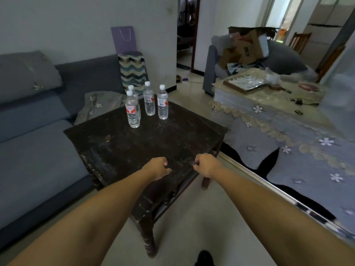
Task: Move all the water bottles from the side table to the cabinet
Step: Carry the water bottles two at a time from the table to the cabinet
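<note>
At the far edge of the side table stand four full water bottles, likely weighty, smooth, slightly squeezable; I'd grip mid-body. My left hand and right hand hang loosely curled, holding nothing.

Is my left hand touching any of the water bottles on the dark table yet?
Apart. The head view shows the left hand over the near part of the dark table, with a wide stretch of bare tabletop between it and the nearest water bottle.

Four clear capped water bottles upright on dark side table
</note>
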The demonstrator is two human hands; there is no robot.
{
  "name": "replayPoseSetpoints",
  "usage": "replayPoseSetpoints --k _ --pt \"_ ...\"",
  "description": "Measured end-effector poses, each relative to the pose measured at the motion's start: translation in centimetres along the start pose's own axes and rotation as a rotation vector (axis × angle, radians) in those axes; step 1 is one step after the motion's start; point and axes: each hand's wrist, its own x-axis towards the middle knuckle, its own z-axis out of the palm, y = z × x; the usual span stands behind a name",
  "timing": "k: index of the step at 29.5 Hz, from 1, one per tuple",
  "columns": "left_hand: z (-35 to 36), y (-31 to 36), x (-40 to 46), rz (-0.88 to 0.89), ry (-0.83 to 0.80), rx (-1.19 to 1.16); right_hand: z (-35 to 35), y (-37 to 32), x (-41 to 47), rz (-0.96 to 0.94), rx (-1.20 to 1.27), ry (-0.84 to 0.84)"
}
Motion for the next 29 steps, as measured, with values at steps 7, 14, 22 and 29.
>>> replayPoseSetpoints --k 7,14,22,29 --pt "-3.8 3.5 12.5 -0.15 0.137 -0.132 -6.2 2.6 14.9 -0.116 -0.076 -0.045" --pt "-6.8 1.9 20.3 -0.285 0.203 -0.251 -7.4 -0.4 25.5 -0.165 -0.031 -0.078" --pt "-10.5 -7.8 29.3 -0.577 0.391 -0.542 -7.3 -4.5 38.2 -0.032 0.116 -0.07" --pt "-12.3 -11.8 35.8 -0.637 0.75 -0.833 -5.4 -7.9 47.5 0.09 0.572 0.029"
